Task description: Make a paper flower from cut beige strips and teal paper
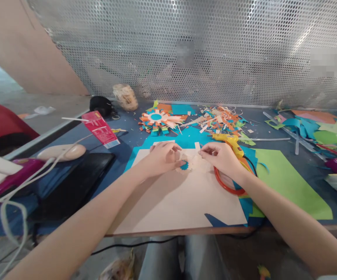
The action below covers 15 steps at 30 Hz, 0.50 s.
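My left hand (165, 157) rests over a pale sheet of paper (168, 202), its fingers curled on the edge of a small paper flower. That paper flower (185, 165) has a blue centre and pale edges. Between the thumb and fingertips of my right hand (219, 154) is a narrow white paper strip (197, 147), standing up just right of the flower. Scissors with orange handles (229, 190) lie partly under my right wrist. Behind that hand is a yellow glue gun (231, 143).
Finished-looking fringed paper flowers (156, 117) and a heap of paper scraps (222, 119) lie at the back. Green paper (290, 182) is to the right. A dark tablet-like slab (77, 186), a pink carton (100, 129) and white cables (25, 186) occupy the left. Perforated metal (156, 50) stands behind.
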Motion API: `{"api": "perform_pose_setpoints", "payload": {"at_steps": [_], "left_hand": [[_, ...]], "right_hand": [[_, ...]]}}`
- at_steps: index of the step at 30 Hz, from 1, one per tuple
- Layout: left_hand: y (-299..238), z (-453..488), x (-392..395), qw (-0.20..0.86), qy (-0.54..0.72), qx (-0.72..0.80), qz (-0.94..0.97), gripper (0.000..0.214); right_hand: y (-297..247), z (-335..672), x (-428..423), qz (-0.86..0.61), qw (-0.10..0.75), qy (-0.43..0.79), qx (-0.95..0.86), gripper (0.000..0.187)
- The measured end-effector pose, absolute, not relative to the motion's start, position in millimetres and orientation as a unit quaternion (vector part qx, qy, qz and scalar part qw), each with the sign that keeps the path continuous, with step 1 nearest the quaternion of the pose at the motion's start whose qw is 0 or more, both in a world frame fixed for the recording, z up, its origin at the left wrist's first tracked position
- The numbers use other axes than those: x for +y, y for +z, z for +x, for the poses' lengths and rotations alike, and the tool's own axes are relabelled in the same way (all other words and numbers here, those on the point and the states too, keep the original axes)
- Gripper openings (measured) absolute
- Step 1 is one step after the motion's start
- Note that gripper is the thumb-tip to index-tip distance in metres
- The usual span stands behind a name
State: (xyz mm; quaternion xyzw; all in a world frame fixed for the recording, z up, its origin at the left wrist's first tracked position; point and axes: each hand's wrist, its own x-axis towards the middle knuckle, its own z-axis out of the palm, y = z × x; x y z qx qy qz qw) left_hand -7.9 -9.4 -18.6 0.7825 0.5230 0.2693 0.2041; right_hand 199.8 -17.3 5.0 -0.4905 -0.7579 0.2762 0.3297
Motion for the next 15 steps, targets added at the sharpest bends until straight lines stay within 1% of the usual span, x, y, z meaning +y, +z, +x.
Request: {"api": "perform_pose_setpoints", "payload": {"at_steps": [3,8,10,13,15], "left_hand": [[-22.0,-8.8,-8.7,0.175,0.224,0.523,0.804,0.039],[-28.3,-3.0,-8.4,0.207,0.247,0.512,0.796,0.029],[-29.5,-4.1,-8.4,0.254,0.272,0.498,0.783,0.028],[-29.3,-7.5,-9.7,0.385,0.291,0.458,0.747,0.026],[-28.6,-8.4,-11.0,0.419,0.292,0.446,0.735,0.026]], "right_hand": [[7.3,202.5,-15.5,-0.504,0.341,0.286,-0.740,0.011],[6.4,203.1,-14.2,-0.496,0.370,0.305,-0.724,0.010],[5.0,203.1,-13.4,-0.488,0.377,0.310,-0.724,0.009],[3.3,202.9,-12.6,-0.488,0.375,0.305,-0.727,0.009],[2.6,202.7,-12.6,-0.490,0.372,0.301,-0.729,0.011]]}}
